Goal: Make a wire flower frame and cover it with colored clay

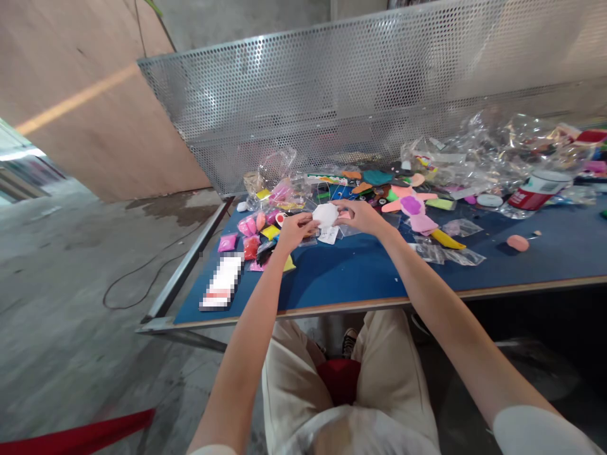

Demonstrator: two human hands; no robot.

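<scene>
A white, roundish flat piece (pixel 325 215) is held between my two hands over the blue tabletop. My left hand (pixel 300 231) grips its left edge with the fingers closed. On the opposite edge, my right hand (pixel 359 217) pinches it between thumb and fingers. Just below it lies a small white paper slip (pixel 329 235). Small packets, among them a yellow packet (pixel 271 232) and a red packet (pixel 251 247), lie to the left of my left hand. To the right of my right hand is a pink soft figure with a purple patch (pixel 411 205).
A perforated metal panel (pixel 308 95) stands behind the blue table (pixel 351 272). Crumpled clear plastic bags (pixel 474 151) and a red-labelled clear container (pixel 533 193) crowd the back right. A pixelated rectangular item (pixel 222 281) lies front left, a pink lump (pixel 517 242) at the right.
</scene>
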